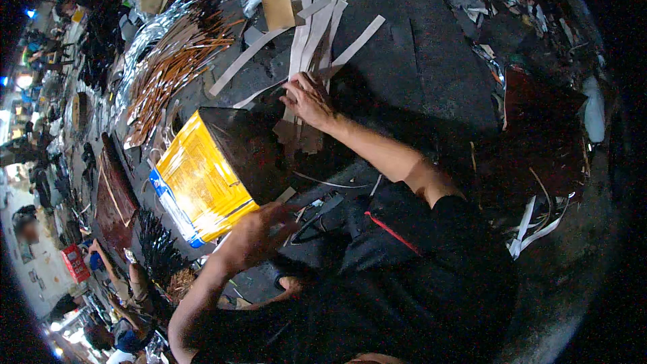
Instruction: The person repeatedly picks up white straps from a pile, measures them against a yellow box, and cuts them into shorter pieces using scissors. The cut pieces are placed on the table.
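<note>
Right hand [306, 100] pressed flat, fingers spread, on pale leather strips [317, 30] fanned across dark work surface [431, 61]. Left hand [259, 232] loosely curled beside yellow tin [202, 182], grip unclear. Probably light, limp, floppy; best pinched at one end.

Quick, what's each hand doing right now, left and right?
Left hand: fingers curled at the lower corner of the yellow tin box; grip cannot be told.
Right hand: open, pressing on pale strips.
</note>
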A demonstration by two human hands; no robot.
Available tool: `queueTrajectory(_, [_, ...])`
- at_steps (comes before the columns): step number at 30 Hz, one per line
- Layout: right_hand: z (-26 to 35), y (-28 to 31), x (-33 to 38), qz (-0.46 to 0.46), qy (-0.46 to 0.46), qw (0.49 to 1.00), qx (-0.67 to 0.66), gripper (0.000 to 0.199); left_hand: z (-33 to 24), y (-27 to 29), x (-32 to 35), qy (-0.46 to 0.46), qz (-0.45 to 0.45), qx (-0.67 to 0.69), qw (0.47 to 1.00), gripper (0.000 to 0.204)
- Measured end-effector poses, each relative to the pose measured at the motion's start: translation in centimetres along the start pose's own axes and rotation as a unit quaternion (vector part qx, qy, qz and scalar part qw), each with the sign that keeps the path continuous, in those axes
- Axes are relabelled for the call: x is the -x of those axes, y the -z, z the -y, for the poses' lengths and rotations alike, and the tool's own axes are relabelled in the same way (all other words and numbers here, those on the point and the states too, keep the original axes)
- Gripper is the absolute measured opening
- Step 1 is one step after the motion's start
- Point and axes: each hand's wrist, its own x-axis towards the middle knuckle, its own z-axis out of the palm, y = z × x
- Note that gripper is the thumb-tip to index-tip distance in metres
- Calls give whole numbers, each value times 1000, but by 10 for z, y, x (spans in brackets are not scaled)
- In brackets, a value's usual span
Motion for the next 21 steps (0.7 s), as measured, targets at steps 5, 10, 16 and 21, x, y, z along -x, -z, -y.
queueTrajectory(5, [-26,19,13,-196,-63,967,-149,11,52,-56,-89,-79,-37,107,990,32])
queueTrajectory(10, [-104,26,41,-271,-128,931,-209,12,135,-92,-214,-132,-388,-263,873,34])
queueTrajectory(16, [-81,46,52,-205,-144,942,-223,13,101,-66,-234,48,-475,-14,879,31])
queueTrajectory(21, [-64,67,59,-61,-189,963,-182,27,55,-60,-213,-67,-452,88,885,24])
